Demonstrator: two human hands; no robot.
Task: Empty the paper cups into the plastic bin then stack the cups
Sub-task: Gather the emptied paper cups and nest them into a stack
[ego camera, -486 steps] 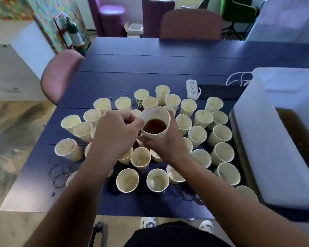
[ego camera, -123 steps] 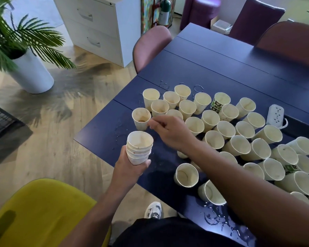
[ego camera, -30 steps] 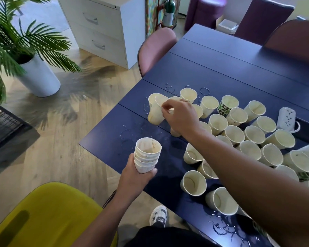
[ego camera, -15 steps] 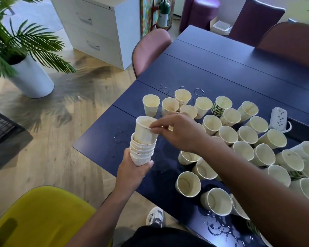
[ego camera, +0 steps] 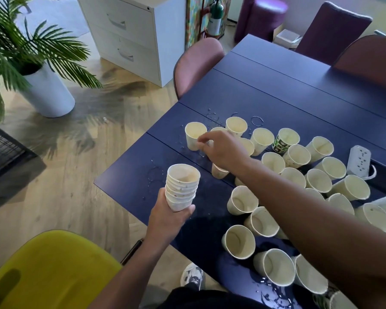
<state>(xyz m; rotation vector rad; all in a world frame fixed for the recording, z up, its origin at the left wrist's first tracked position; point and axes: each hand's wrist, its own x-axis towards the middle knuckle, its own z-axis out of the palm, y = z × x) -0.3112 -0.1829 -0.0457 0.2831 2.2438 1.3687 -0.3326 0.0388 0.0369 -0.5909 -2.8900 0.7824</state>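
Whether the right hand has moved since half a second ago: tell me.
Yes. The right hand left the stack and reached farther across the table toward the far-left cup.

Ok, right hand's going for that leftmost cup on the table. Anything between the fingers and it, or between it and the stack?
Nothing visible. The right hand has its fingertips at the rim of the leftmost cup, with no other cup between. From there to the stack, which the left hand holds, lies only bare wet table.
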